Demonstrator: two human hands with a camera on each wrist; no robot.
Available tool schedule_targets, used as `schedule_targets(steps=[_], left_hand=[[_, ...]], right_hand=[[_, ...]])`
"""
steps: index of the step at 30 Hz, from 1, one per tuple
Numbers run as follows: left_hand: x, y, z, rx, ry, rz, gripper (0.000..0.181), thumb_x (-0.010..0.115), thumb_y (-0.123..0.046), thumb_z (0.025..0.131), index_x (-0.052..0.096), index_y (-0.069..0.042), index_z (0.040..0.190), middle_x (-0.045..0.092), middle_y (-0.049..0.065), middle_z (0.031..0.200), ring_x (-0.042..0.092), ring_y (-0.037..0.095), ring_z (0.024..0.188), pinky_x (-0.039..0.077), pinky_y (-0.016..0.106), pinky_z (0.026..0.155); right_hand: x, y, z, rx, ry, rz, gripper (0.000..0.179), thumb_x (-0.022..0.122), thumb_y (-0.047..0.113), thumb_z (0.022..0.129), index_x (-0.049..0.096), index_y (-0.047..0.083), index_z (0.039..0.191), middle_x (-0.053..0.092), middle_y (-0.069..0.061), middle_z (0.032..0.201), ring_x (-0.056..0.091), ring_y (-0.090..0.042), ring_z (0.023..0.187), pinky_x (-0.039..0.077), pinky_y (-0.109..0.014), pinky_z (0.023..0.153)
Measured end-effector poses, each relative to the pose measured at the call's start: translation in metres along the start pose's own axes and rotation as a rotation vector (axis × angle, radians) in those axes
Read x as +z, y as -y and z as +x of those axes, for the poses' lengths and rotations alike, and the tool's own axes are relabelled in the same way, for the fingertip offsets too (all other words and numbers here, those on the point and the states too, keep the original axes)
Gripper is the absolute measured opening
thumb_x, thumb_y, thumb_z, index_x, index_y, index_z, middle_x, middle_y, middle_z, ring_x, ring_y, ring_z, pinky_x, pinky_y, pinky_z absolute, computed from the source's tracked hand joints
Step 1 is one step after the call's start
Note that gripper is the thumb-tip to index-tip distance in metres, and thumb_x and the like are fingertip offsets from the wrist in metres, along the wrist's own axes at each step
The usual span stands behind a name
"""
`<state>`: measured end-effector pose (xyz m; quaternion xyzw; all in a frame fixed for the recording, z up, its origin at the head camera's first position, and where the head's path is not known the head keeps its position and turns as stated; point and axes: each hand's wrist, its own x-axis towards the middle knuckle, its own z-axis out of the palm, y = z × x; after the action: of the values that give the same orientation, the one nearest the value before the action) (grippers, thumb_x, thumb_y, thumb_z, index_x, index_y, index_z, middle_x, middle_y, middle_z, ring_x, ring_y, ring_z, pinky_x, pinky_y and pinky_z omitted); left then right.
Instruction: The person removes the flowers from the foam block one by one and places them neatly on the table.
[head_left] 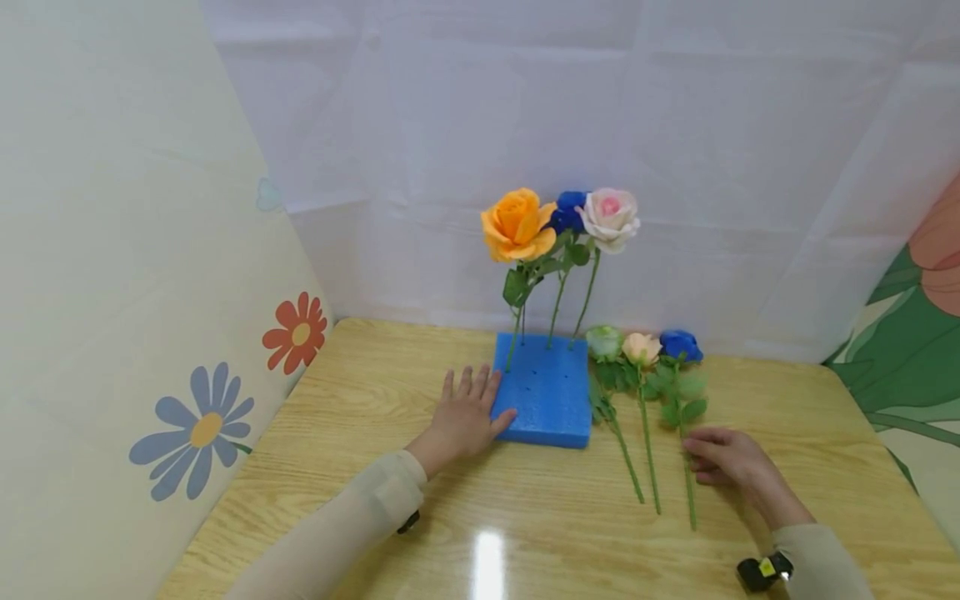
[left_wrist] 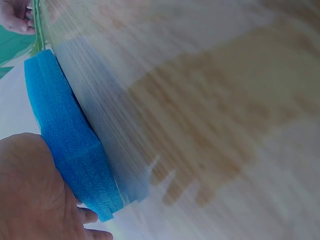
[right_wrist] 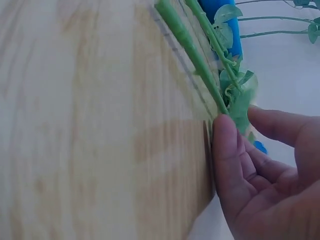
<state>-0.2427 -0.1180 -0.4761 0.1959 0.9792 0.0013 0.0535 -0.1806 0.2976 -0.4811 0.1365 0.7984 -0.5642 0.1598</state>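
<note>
Blue artificial rose (head_left: 681, 344) on a slim green stem (head_left: 691, 504) lies right of the blue rectangular foam block (head_left: 543, 412). Left hand (head_left: 467, 419), fingers spread, rests against block edge. Right hand (head_left: 731, 458) bends at stem; cannot tell whether pinch is closed. Advisable: grip lightly below leaves (head_left: 693, 408), block braced.

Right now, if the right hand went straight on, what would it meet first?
Probably the stem of the lying blue rose, right by the right hand; whether they touch is hard to tell.
</note>
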Motion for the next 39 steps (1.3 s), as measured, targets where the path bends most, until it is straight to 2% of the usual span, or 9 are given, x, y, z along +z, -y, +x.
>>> schedule_targets(steps=[11,15,23,33,39], left_hand=[[0.002,0.0,0.001,0.001,0.006,0.005,0.081,0.021,-0.066,0.104,0.014,-0.012,0.164,0.012,0.014,0.169,0.012,0.042,0.154,0.005,0.063,0.121],[0.001,-0.001,0.001,0.002,0.01,0.013,0.081,0.022,-0.066,0.104,0.014,-0.012,0.164,0.013,0.014,0.169,0.013,0.042,0.154,0.005,0.063,0.121],[0.001,0.0,0.001,0.007,0.008,0.018,0.081,0.022,-0.065,0.104,0.014,-0.012,0.164,0.013,0.014,0.169,0.013,0.042,0.154,0.004,0.063,0.121],[0.0,0.0,0.001,0.006,0.007,0.018,0.081,0.021,-0.066,0.104,0.013,-0.012,0.164,0.013,0.014,0.169,0.013,0.042,0.154,0.005,0.063,0.121],[0.0,0.0,0.0,0.005,0.006,0.02,0.081,0.02,-0.067,0.104,0.014,-0.012,0.164,0.013,0.014,0.169,0.013,0.042,0.154,0.005,0.063,0.121]], right_hand=[[-0.003,0.005,-0.002,-0.059,-0.003,0.017,0.046,0.061,0.011,0.101,0.049,-0.02,0.133,0.071,-0.003,0.087,0.069,-0.013,0.076,0.06,-0.03,0.071],[-0.002,0.01,0.0,-0.061,-0.019,-0.005,0.043,0.062,0.014,0.101,0.053,-0.017,0.13,0.071,-0.003,0.088,0.069,-0.012,0.077,0.06,-0.029,0.072],[-0.001,0.026,0.003,-0.095,-0.015,-0.064,0.056,0.062,0.022,0.102,0.046,-0.016,0.14,0.071,-0.007,0.097,0.068,-0.012,0.084,0.059,-0.029,0.078],[0.012,0.045,0.008,-0.155,-0.003,-0.084,0.054,0.062,0.024,0.103,0.049,-0.014,0.138,0.068,-0.021,0.118,0.07,-0.016,0.091,0.059,-0.03,0.083],[0.017,0.057,0.011,-0.168,0.021,-0.111,0.058,0.06,0.031,0.103,0.048,-0.009,0.144,0.059,-0.028,0.135,0.07,-0.027,0.107,0.056,-0.038,0.093]])
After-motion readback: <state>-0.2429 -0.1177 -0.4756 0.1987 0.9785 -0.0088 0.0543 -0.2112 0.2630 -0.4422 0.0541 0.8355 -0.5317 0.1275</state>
